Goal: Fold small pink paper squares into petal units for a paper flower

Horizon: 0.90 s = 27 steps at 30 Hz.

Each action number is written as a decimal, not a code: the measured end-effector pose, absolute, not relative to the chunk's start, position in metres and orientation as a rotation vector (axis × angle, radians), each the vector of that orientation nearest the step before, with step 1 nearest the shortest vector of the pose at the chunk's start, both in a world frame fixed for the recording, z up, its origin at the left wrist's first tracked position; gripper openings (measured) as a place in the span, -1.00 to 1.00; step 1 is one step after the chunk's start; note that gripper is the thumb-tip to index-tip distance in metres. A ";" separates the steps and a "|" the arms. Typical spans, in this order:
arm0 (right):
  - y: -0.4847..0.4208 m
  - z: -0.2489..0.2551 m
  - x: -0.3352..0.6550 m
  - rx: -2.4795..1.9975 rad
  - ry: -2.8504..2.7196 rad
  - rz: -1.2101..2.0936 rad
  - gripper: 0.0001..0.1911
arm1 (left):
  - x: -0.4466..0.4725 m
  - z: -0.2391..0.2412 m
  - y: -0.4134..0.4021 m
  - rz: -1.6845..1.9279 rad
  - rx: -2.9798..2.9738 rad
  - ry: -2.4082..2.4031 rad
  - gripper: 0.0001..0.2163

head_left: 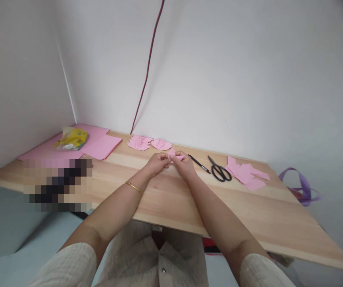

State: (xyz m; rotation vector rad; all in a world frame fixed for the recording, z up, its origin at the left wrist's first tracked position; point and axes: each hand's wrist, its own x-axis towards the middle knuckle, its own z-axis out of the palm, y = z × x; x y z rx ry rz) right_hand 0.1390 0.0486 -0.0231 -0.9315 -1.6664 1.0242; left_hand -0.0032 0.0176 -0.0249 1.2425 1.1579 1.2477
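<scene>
Between my two hands is a small piece of pink paper (pixel 177 158), with a pointed part sticking up and a folded edge towards the right. My left hand (pixel 158 162) pinches its left side, fingers curled in. On the other side my right hand (pixel 185 164) grips the paper with the thumb on top. Both hands are over the wooden table (pixel 171 195), close together. Just behind them lie pink paper shapes with jagged edges (pixel 140 142) and a smaller one (pixel 161 144). A black pen (pixel 200 164) rests right of my right hand, with black-handled scissors (pixel 220 170) beyond it.
Pink paper scraps (pixel 246 174) lie in a loose pile at the right. Large pink sheets (pixel 104 145) and a yellow plastic packet (pixel 72 138) are at the back left. A purple ribbon (pixel 304 187) hangs past the right edge. A red cord (pixel 147 71) runs down the wall.
</scene>
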 end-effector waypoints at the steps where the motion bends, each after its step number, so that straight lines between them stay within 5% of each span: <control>1: 0.048 -0.023 0.139 -0.925 -1.656 1.041 -0.73 | -0.004 -0.025 0.018 1.248 1.252 1.166 -0.78; 13: 0.062 -0.036 0.139 -0.839 -1.384 1.207 -0.70 | -0.008 -0.017 0.013 1.126 1.523 1.306 -0.81; 27: 0.058 -0.028 0.141 -0.855 -1.681 1.118 -0.69 | -0.011 -0.015 0.014 1.144 1.535 1.341 -0.79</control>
